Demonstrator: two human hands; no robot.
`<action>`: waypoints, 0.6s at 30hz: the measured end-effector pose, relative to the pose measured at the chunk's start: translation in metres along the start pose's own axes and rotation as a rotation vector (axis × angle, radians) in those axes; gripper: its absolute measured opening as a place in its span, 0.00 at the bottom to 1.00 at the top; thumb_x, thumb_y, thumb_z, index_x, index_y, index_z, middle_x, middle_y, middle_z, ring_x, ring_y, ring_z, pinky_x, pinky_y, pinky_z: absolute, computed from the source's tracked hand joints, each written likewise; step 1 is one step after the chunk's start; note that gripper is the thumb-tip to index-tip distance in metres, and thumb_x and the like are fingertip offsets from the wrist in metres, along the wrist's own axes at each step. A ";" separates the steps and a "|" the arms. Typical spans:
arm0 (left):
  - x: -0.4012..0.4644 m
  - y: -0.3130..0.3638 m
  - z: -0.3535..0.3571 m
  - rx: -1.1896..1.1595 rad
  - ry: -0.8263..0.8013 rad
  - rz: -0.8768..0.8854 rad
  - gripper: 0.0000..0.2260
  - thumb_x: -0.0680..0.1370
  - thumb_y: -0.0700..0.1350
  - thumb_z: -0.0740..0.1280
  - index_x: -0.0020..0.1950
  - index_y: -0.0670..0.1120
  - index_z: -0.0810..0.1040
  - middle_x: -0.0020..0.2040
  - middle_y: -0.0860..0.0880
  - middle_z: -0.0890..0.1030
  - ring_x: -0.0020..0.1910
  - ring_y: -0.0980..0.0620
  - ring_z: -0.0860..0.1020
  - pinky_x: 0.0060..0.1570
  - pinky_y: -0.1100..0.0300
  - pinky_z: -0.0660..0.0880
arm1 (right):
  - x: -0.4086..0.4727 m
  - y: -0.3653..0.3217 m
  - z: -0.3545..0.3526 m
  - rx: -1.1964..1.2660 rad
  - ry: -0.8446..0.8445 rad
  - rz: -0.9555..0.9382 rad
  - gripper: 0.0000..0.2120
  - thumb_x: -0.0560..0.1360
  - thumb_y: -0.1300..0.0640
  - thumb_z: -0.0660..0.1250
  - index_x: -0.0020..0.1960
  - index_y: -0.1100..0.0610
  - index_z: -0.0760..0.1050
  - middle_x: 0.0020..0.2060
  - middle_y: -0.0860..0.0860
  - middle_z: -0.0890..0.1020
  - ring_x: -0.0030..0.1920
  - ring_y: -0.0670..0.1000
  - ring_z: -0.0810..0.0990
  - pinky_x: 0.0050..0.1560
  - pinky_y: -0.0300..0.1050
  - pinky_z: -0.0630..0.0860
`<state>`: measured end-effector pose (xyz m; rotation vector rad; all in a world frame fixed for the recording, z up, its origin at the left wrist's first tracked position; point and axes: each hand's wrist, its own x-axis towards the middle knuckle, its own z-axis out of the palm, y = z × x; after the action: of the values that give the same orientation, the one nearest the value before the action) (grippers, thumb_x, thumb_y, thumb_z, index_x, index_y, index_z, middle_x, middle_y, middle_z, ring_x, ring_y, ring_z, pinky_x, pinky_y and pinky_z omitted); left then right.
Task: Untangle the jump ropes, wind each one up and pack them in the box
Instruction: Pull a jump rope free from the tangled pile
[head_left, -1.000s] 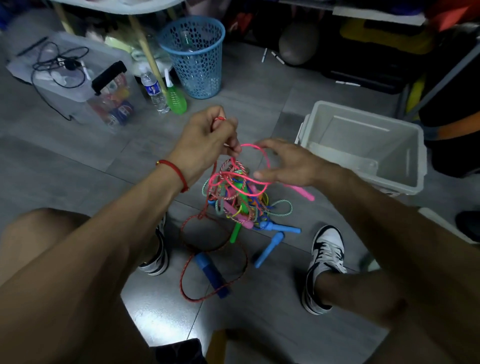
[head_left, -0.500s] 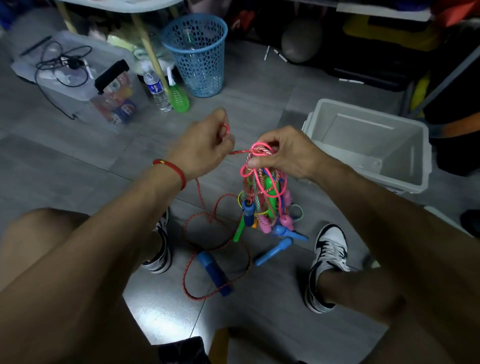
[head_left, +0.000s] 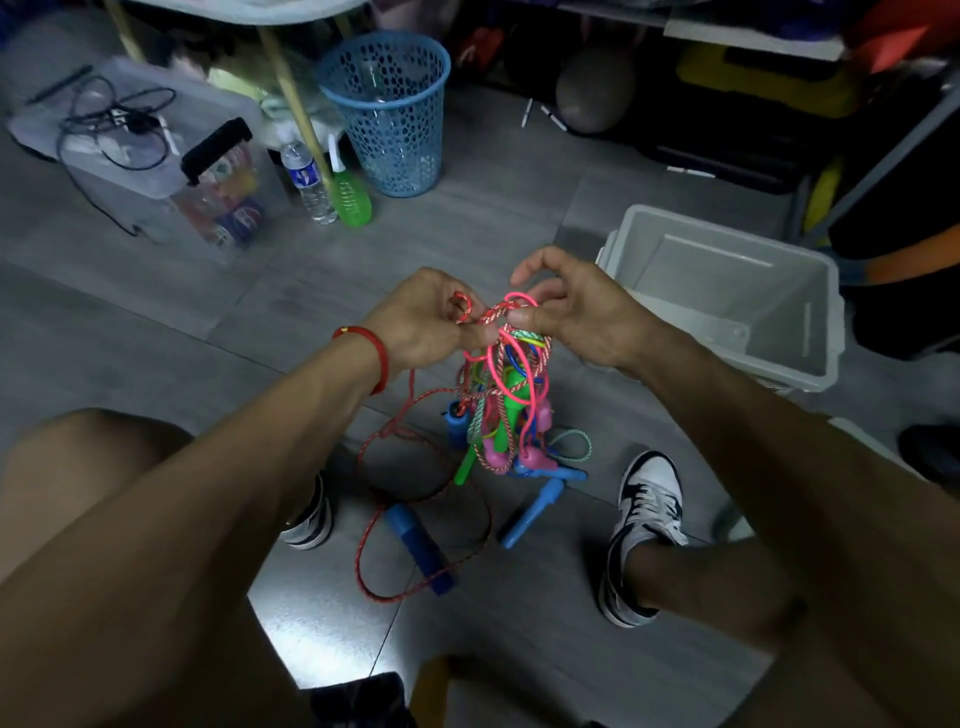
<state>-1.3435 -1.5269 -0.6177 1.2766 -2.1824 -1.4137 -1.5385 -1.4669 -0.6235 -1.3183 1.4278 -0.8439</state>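
A tangle of jump ropes (head_left: 506, 410) in pink, green, blue and speckled cord hangs between my knees, its handles dangling just above the floor. My left hand (head_left: 426, 319) pinches the red speckled rope (head_left: 470, 307) at the top of the bundle. My right hand (head_left: 576, 306) pinches a pink loop at the same knot, close to the left hand. The red rope trails down to a blue handle (head_left: 418, 545) lying on the floor. The grey box (head_left: 826, 322) stands open and empty to my right.
A blue mesh basket (head_left: 387, 111), a water bottle (head_left: 309, 179) and a green bottle (head_left: 350, 195) stand behind the ropes. A clear bin with cables (head_left: 156, 171) is at the left. My shoes (head_left: 641, 519) flank the ropes on the grey tile floor.
My right hand has taken hold of the pink loop and lifted the bundle off the floor. Both hands have drawn together at the top of the tangle.
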 end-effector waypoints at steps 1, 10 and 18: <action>-0.002 0.002 0.001 -0.040 0.007 -0.002 0.04 0.74 0.40 0.76 0.44 0.42 0.83 0.33 0.52 0.81 0.32 0.60 0.76 0.37 0.66 0.74 | 0.001 -0.001 0.001 -0.015 0.020 -0.007 0.15 0.75 0.65 0.73 0.58 0.60 0.71 0.42 0.55 0.79 0.37 0.48 0.81 0.40 0.42 0.79; 0.000 0.000 0.002 -0.236 0.012 -0.165 0.16 0.81 0.34 0.63 0.34 0.45 0.72 0.22 0.54 0.71 0.25 0.56 0.64 0.29 0.59 0.56 | -0.007 -0.011 0.006 -0.693 0.198 -0.366 0.07 0.76 0.52 0.72 0.52 0.52 0.77 0.52 0.48 0.76 0.55 0.47 0.72 0.57 0.40 0.67; 0.001 0.000 0.007 -0.264 0.103 -0.171 0.08 0.81 0.36 0.63 0.43 0.43 0.76 0.26 0.52 0.72 0.27 0.56 0.68 0.27 0.63 0.63 | -0.010 -0.010 0.027 -0.191 0.219 -0.057 0.09 0.78 0.69 0.65 0.50 0.58 0.81 0.36 0.53 0.84 0.35 0.47 0.84 0.36 0.35 0.78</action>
<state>-1.3483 -1.5236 -0.6213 1.4278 -1.7861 -1.5983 -1.5106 -1.4551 -0.6196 -1.4498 1.6827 -0.9311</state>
